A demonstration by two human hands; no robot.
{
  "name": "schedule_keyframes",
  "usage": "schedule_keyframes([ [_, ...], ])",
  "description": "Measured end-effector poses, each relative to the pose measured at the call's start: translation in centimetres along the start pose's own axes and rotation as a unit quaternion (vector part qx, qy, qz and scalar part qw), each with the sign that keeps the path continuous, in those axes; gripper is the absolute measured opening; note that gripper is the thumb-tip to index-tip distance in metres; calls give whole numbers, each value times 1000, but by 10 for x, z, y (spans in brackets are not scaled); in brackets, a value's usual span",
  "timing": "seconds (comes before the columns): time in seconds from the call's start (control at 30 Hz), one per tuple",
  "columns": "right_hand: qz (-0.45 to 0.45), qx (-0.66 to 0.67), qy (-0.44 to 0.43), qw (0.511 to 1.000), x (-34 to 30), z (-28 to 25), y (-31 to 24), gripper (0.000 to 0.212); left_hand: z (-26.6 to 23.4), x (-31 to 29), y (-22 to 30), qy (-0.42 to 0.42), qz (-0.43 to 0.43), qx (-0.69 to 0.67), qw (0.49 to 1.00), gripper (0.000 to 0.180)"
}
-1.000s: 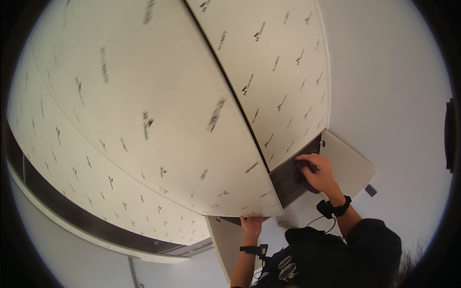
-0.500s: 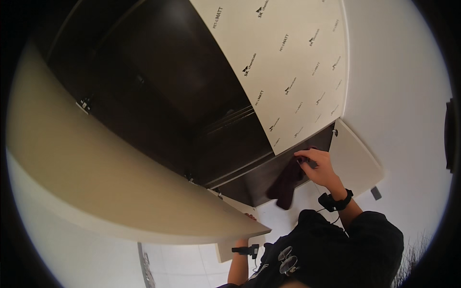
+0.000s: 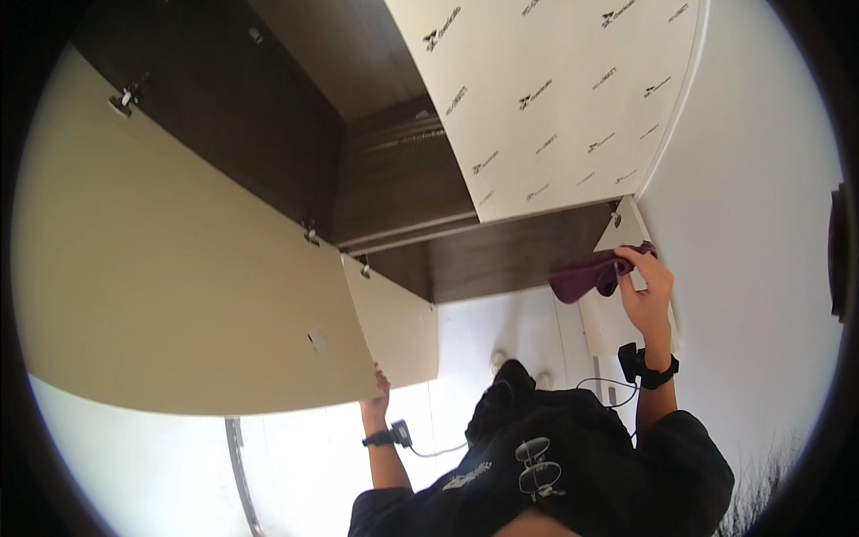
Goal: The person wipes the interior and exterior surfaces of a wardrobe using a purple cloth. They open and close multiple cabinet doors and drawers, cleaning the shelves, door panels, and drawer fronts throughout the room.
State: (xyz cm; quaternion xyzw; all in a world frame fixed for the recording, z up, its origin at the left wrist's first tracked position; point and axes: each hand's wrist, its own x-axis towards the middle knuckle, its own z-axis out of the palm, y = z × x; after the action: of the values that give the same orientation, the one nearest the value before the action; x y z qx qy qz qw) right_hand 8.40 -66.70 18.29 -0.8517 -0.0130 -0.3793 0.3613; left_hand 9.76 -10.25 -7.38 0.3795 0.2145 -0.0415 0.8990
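Note:
A dark purple cloth (image 3: 580, 276) hangs in folds from my right hand (image 3: 651, 291), pinched between thumb and fingers. It is in front of the lower cabinet compartment (image 3: 501, 251), beside a small lower door (image 3: 617, 309) that stands open on the right. My left hand (image 3: 378, 394) grips the lower free edge of the large cream cabinet door (image 3: 197, 295), which is swung open to the left. Part of that hand is hidden behind the door.
A cream upper door (image 3: 555, 98) with printed film covers the cabinet's right side. The dark brown interior (image 3: 394, 179) lies between the upper doors. Another lower door (image 3: 398, 322) stands open at the left. A white wall (image 3: 752, 224) borders the right.
The large left door has swung further open, my left hand moving left with it. My right hand has carried the cloth up and to the right. The view has shifted too.

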Motion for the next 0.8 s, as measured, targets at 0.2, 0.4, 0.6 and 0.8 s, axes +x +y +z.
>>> schedule_keyframes([
  [0.2, 5, -22, 0, 1000, -14, -31, 16, 24, 3, -4, 13, 63, 93, -163, 980, 21],
  [0.4, 16, -77, 12, 997, -43, -62, 26, 23, -26, -6, 12, 173, 201, -212, 941, 26],
  [0.6, 37, -80, 29, 996, -47, -63, 35, 25, -84, 30, 36, 169, 214, -157, 949, 31],
  [0.8, 47, -99, 40, 993, -45, -58, 23, 28, -28, 58, -17, 224, 34, 23, 974, 43],
])
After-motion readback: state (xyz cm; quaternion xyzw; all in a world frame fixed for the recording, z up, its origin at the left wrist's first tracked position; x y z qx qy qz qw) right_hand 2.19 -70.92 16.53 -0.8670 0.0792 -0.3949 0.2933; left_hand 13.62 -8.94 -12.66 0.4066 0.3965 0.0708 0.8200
